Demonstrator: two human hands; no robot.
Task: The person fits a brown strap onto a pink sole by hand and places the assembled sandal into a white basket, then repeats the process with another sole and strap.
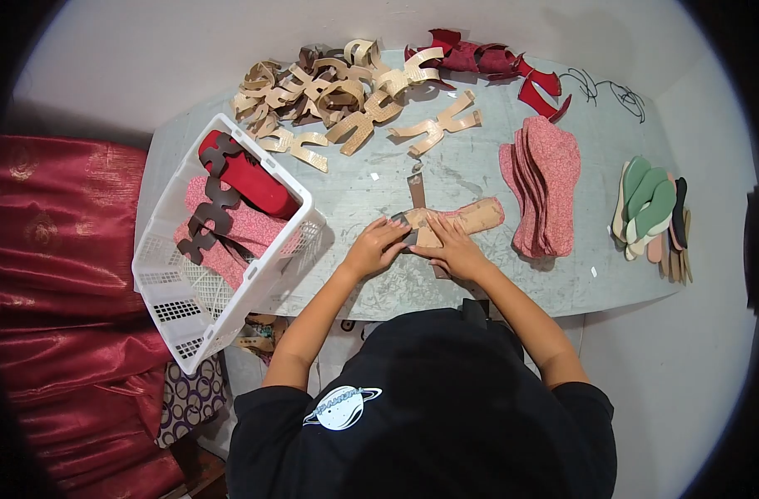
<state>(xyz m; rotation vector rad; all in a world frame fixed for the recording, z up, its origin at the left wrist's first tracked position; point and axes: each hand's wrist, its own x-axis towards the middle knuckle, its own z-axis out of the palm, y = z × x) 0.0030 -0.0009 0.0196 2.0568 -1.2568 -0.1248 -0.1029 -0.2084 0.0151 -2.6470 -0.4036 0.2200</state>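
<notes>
On the grey table lies a tan sole piece (482, 215) with a pinkish edge, its wider end under both hands. My left hand (377, 247) rests at its left end, fingers spread over a dark strap piece (412, 236). My right hand (456, 249) lies with fingers apart on the middle of the sole. A brown strap end (417, 190) sticks out above the sole, and another bit shows below it. What is under the palms is hidden.
A white basket (305, 218) with red and pink soles stands at the left. Beige straps (367, 121) and red straps (469, 60) lie along the back. Stacked pink soles (547, 187), green insoles (652, 200) and black cord (625, 97) are at the right.
</notes>
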